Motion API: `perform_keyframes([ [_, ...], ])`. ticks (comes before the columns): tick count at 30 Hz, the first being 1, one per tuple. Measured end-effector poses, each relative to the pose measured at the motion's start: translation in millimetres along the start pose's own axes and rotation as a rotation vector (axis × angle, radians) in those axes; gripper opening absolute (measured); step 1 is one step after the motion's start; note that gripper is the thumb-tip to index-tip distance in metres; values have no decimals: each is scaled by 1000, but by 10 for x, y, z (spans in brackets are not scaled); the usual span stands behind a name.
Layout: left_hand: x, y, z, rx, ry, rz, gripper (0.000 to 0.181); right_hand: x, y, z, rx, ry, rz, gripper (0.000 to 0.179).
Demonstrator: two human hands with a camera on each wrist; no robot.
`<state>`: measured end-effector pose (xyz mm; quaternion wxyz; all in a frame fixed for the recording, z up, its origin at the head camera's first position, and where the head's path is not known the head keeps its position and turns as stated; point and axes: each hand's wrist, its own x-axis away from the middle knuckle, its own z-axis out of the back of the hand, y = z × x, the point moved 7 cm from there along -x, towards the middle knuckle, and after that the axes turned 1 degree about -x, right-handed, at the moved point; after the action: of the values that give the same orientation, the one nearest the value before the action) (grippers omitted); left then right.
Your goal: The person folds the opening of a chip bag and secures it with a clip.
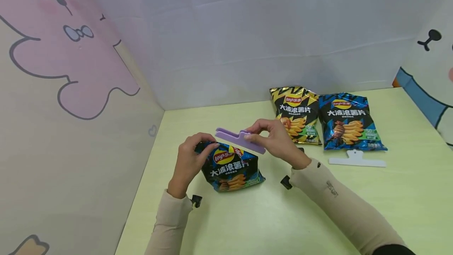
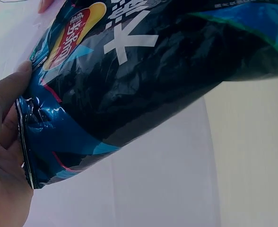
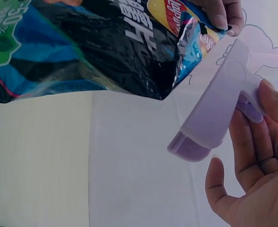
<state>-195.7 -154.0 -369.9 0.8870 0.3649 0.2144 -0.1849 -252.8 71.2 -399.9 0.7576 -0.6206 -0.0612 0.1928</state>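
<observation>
A blue and black chip bag hangs tilted at the middle of the table, its top edge folded over at one corner. My left hand pinches that top edge between thumb and fingers, as the left wrist view also shows at the bag's crimped end. In my right hand is a purple bag clip, pinched by its handle. The right wrist view has the clip just beside the folded top of the bag, apart from it. Whether the clip's long bars are parted is hard to tell.
At the back right lie a yellow and black chip bag and another blue chip bag. A white bag clip rests in front of them. Cloth with cartoon figures walls the table's left side and back.
</observation>
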Motion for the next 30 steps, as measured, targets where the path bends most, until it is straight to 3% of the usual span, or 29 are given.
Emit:
perform_keyframes([
  [8,19,-13,11,27,-7,-38,15,19,28,-52,-18,-36,31,7],
  [18,17,-41,32,47,-18,-16,13,24,46,-93,-32,-66,44,8],
  [30,7,-56,43,25,-3,-31,13,20,58,-156,-53,-84,56,8],
])
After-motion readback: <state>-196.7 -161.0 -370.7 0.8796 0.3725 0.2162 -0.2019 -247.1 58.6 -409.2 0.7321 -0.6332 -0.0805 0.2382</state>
